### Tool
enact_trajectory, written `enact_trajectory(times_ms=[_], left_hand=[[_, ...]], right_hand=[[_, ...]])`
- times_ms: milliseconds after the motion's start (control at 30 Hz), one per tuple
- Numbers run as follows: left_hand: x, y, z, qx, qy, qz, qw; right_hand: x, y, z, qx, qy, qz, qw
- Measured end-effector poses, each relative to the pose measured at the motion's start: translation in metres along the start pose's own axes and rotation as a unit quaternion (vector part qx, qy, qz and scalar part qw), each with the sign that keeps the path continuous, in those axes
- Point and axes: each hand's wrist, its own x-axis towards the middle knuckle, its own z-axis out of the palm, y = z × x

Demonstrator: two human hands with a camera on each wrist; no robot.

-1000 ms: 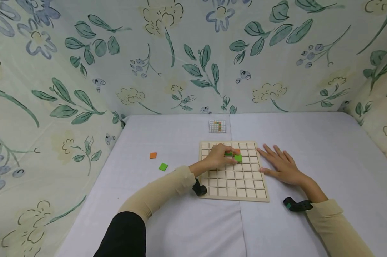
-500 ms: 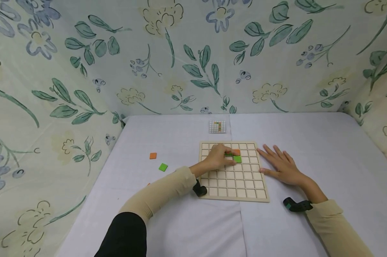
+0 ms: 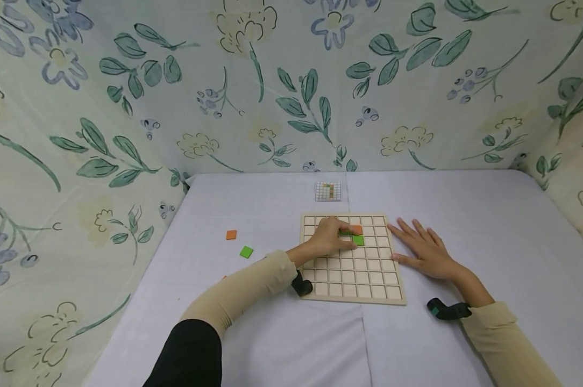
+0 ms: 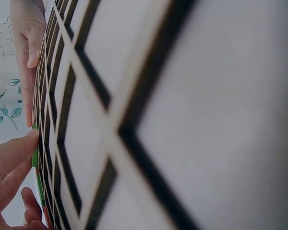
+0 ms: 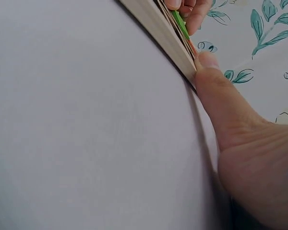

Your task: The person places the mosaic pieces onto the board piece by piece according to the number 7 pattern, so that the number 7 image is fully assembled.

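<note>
A green tile (image 3: 357,239) is being seated in a cell of the wooden grid board (image 3: 352,279), just right of centre in the head view, directly below an orange tile (image 3: 355,229) already laid in the board. The left hand (image 3: 327,238) is laid over the board with fingers bent, fingertips at a second green piece beside that tile; whether it is pinched or only pressed cannot be told. The right hand (image 3: 424,249) is spread flat on the counter (image 3: 466,204), thumb against the board's right edge. Judged next: a loose tile (image 3: 246,251) or (image 3: 230,234) at centre left is to be fetched, checked against the pattern card (image 3: 327,191).
</note>
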Motion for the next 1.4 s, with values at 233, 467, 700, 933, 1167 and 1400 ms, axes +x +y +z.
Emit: enact_trajectory(times_ms=[233,467,700,933,1167,1400], left_hand=[[0.000,0.000,0.000,-0.012,0.001,0.007,0.9999],[0.000,0.000,-0.003,-0.032,-0.006,-0.008,0.9994],[0.000,0.000,-0.014,-0.064,-0.012,-0.015,0.9978],[-0.004,0.000,-0.038,-0.074,-0.020,0.018,0.9969],[-0.017,-0.003,-0.068,-0.072,-0.024,0.038,0.9964],[-0.038,-0.013,-0.101,-0.059,-0.007,0.048,0.9971]], right_hand=[[0.000,0.000,0.000,-0.004,0.001,0.000,1.000],[0.000,0.001,0.002,-0.005,0.005,-0.003,1.000],[0.000,0.001,0.003,-0.011,0.007,-0.005,1.000],[-0.001,0.001,0.003,-0.010,0.011,-0.006,1.000],[-0.001,0.001,0.003,-0.010,0.015,-0.008,1.000],[-0.001,-0.001,0.003,-0.014,0.012,-0.003,1.000]])
